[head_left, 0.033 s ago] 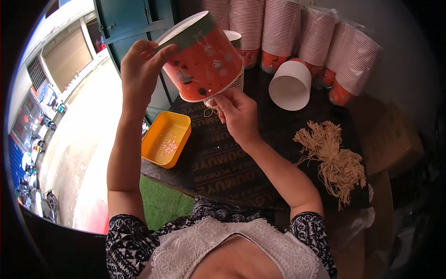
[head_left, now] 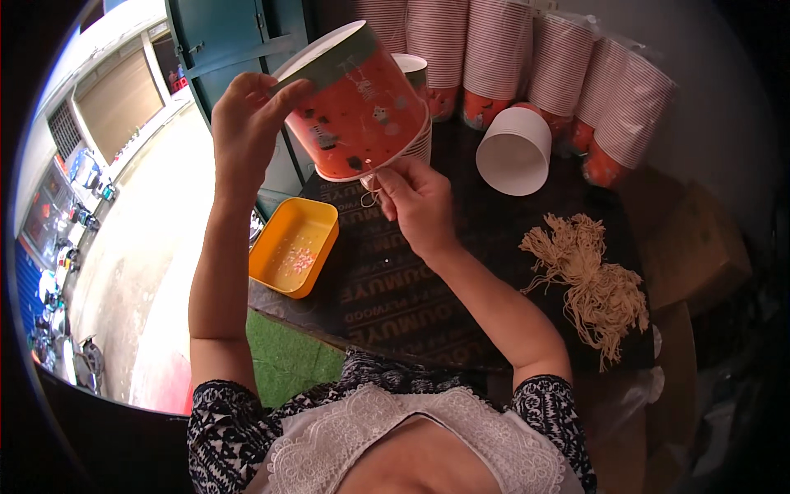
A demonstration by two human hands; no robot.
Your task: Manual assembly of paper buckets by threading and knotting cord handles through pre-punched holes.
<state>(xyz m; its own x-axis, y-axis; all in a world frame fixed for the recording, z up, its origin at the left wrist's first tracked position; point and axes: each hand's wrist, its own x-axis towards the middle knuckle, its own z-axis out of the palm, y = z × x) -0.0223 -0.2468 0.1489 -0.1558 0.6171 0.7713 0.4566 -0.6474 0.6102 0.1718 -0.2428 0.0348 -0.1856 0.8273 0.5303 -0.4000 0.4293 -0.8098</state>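
A red paper tub (head_left: 360, 115) with a green band and printed figures is tilted in the air above the table. My left hand (head_left: 247, 123) grips its green-banded end, thumb on the outer wall. At the opposite, white-edged end, my right hand (head_left: 417, 198) is closed in a pinch. A thin string (head_left: 369, 199) hangs in a small loop from those fingertips, right by the tub's edge. How the string meets the tub is hidden by the fingers. Behind the held tub, a stack of tubs (head_left: 423, 144) is partly covered.
A yellow tray (head_left: 322, 247) holding small pinkish bits sits at the table's left edge. On the right lies a bundle of beige strings (head_left: 588, 284). One tub (head_left: 514, 152) rests on its side, its white inside showing. Tall tub stacks (head_left: 498, 58) line the back of the dark table (head_left: 395, 284).
The tub and both my hands have shifted very slightly to the left. Both grips look the same.
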